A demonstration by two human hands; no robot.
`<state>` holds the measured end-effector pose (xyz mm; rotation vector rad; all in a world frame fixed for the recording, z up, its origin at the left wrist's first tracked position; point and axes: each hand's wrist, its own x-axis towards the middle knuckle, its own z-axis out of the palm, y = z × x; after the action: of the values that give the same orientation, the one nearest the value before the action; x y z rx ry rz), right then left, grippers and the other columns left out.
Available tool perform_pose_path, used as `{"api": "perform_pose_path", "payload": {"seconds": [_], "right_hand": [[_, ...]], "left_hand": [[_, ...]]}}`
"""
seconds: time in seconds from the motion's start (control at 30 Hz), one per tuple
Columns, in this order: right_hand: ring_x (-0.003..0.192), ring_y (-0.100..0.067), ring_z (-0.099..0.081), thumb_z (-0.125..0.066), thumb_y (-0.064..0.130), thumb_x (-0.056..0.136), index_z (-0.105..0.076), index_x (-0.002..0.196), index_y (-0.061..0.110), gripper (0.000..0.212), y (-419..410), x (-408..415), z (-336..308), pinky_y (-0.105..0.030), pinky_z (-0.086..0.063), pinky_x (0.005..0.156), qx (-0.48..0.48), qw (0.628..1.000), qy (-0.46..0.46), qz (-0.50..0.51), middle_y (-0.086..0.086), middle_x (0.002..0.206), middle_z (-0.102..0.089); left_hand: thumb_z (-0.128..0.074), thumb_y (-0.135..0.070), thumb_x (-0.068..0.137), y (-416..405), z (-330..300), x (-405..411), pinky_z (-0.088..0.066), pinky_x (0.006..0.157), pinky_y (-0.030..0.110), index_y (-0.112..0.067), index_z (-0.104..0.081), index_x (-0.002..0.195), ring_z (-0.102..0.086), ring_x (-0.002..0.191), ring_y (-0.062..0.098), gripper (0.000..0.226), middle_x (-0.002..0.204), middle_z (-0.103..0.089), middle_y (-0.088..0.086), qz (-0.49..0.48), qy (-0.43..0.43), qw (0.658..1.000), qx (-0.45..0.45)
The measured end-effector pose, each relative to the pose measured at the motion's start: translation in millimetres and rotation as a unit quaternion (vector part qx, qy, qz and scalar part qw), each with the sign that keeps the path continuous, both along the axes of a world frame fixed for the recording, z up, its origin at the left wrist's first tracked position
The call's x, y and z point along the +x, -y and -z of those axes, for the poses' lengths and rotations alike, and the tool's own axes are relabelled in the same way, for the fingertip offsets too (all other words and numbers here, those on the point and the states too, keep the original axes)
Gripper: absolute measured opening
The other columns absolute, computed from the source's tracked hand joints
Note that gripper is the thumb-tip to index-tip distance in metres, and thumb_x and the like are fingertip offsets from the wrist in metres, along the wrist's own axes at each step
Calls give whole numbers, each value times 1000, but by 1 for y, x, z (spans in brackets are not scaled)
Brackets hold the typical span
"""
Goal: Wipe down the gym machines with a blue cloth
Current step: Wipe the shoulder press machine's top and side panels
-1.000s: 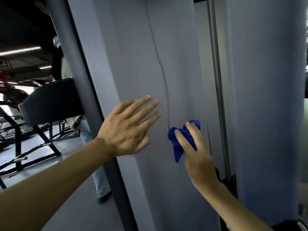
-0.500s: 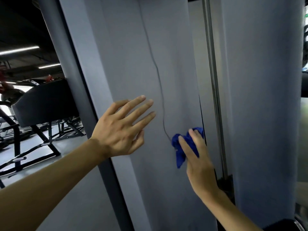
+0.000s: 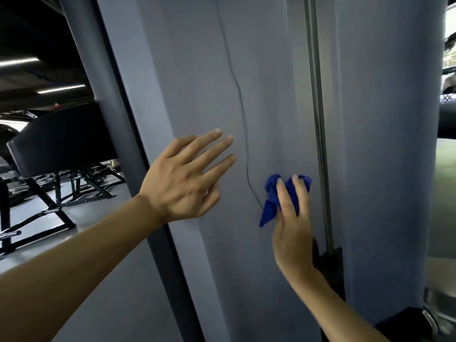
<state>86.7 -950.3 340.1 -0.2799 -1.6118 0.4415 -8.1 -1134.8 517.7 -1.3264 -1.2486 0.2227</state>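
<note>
Blue, crumpled and small, the cleaning cloth [image 3: 271, 197] is pressed against the tall flat grey panel of the gym machine [image 3: 197, 70], near the middle of the view. The right hand [image 3: 291, 230] holds it there with straight fingers [image 3: 283, 193] laid over the bunched fabric; a loose corner hangs down to the left of the palm. Whether the thumb curls round the cloth cannot be told, since it is hidden behind the hand.

The left hand [image 3: 182, 183] is spread flat, fingers straight and slightly apart, over the same grey panel to the left of the cloth, holding nothing. Whether its palm actually touches the surface is not clear.

A thin dark line [image 3: 240, 114] runs down the panel between the two hands and ends just beside the cloth. To the right of the cloth a slim upright metal rod [image 3: 317, 107] stands in a recess, with a second grey panel [image 3: 389, 144] beyond it.

At the far left, a black padded bench [image 3: 61, 141] on a black tubular frame [image 3: 49, 206] stands on a glossy grey floor [image 3: 81, 218], with ceiling strip lights [image 3: 19, 62] above.
</note>
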Motion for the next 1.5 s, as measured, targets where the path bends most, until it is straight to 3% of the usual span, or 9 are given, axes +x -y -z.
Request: {"api": "perform_pose_path", "payload": {"seconds": [0.17, 0.4, 0.53, 0.7, 0.8, 0.9, 1.13, 1.33, 1.5], "right_hand": [[155, -19, -24, -38, 26, 106, -32, 153, 40, 50, 89, -9, -15, -34, -43, 114, -180, 981, -50, -52, 3, 169, -17], [154, -17, -26, -34, 36, 108, -42, 155, 25, 49, 177, -29, -40, -28, -37, 117, -115, 987, -54, -95, -7, 166, -27], [152, -30, -31, -51, 22, 102, -49, 151, 14, 50, 175, -36, -15, -37, -37, 118, -19, 1000, -22, 1, -18, 161, -34], [153, -33, -29, -75, -13, 81, -45, 152, 17, 83, 183, -35, 79, -41, -41, 115, 3, 999, 50, 8, -3, 171, -15], [150, -30, -35, -52, 10, 104, -43, 153, 20, 51, 184, -41, 23, -47, -49, 109, -11, 1000, -15, 20, -9, 165, -29], [146, -25, -44, -58, 6, 101, -58, 142, 8, 41, 175, -50, -46, -40, -45, 113, -59, 991, -121, 0, -15, 154, -48], [151, -27, -35, -50, 15, 106, -44, 154, 19, 48, 182, -32, 80, -50, -51, 106, -16, 1000, -19, -4, -8, 164, -33], [138, -27, -51, -60, 6, 94, -63, 137, 3, 43, 159, -30, -30, -13, -39, 110, -19, 994, -102, -26, -21, 149, -51], [146, -19, -42, -58, 2, 97, -55, 145, 11, 49, 134, -25, 22, -26, -45, 112, 14, 999, -32, -16, -13, 157, -41]], "left_hand": [[-42, -28, 100, 2, 0, -2, -38, 108, 49, -7, -64, 138, -45, 146, 37, 49, 155, -51, 19, 5, 7, 1000, 0], [-42, -18, 110, 25, -24, -23, -33, 122, 48, 3, -55, 145, -38, 150, 39, 44, 153, -51, 23, 56, -14, 996, -62], [-23, -44, 115, 45, -34, -38, -9, 131, 49, -9, -46, 155, -17, 159, 34, 58, 164, -37, 17, 3, -47, 998, -42], [-23, -43, 113, 42, -8, -36, -7, 131, 48, -5, -47, 153, -17, 159, 35, 59, 163, -39, 18, 21, -3, 1000, 7], [-26, -40, 113, 42, -6, -37, -8, 131, 47, -4, -50, 151, -19, 159, 35, 57, 161, -42, 17, 34, 7, 999, 15], [-23, -38, 114, 44, -7, -37, -7, 131, 47, -4, -47, 152, -17, 159, 34, 57, 162, -39, 17, 44, 9, 999, 9], [-28, -38, 113, 39, -3, -43, -15, 130, 50, -3, -53, 147, -20, 158, 34, 55, 158, -45, 18, 89, 5, 995, 35], [-29, -38, 112, 33, 6, -36, -15, 130, 50, 3, -55, 141, -22, 158, 36, 56, 156, -47, 21, 79, 26, 995, 56], [-28, -38, 112, 32, 12, -32, -14, 130, 49, 6, -51, 143, -23, 157, 36, 59, 157, -44, 23, 72, 32, 995, 64]]}}
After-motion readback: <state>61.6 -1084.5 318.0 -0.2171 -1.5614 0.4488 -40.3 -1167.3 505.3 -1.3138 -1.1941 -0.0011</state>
